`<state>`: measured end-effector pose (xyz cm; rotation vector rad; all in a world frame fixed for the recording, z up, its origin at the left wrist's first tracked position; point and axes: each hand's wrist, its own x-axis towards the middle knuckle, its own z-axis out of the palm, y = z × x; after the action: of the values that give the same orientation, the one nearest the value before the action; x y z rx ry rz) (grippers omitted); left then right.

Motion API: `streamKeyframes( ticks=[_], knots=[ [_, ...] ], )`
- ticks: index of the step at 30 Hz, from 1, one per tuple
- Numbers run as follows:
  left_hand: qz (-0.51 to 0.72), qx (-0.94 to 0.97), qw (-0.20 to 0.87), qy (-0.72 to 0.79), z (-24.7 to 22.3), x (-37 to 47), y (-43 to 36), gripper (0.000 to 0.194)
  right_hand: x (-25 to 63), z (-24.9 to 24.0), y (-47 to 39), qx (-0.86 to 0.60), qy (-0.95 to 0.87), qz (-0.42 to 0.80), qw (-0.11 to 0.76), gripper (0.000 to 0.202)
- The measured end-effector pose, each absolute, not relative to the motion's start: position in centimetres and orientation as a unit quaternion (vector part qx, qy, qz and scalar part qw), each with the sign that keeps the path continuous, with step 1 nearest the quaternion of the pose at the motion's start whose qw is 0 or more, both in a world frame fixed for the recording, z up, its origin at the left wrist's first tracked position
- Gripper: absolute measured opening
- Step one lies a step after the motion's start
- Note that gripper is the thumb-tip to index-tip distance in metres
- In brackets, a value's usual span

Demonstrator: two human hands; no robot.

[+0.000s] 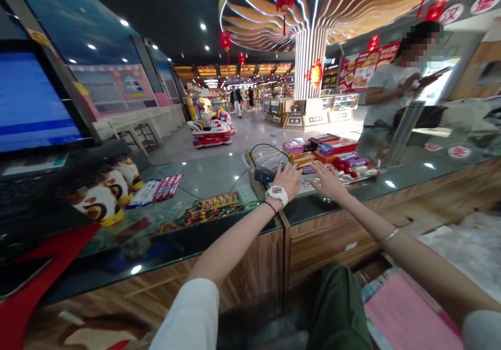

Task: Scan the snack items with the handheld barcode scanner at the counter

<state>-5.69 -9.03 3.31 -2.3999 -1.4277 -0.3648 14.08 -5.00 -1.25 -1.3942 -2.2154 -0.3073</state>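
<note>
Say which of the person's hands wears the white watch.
The left hand, beside the black device: the white watch circles its wrist. The right hand has just a light bangle up its arm.

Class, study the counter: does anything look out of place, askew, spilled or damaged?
Nothing plainly spilled or damaged. Slightly askew: the sweets by the left hand and right hand, heaped at differing angles, whereas the red packets further left lie side by side.

Snacks (340, 145) on counter (376, 193); monitor (35, 99) left
</note>
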Motion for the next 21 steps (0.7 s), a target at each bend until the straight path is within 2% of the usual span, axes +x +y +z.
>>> streamKeyframes(
  ticks=[14, 21],
  knots=[
    [-0.128, -0.858, 0.141, -0.477, 1.4, 1.0, -2.1, 0.053, 19.3, -1.8, 0.0, -0.567, -0.787, -0.075, 0.231, 0.059],
    [-0.121, -0.857, 0.125, -0.485, 0.7, 2.1, -0.5, 0.054, 19.5, -2.7, 1.1, -0.589, -0.767, -0.051, 0.251, 0.064]
  ],
)
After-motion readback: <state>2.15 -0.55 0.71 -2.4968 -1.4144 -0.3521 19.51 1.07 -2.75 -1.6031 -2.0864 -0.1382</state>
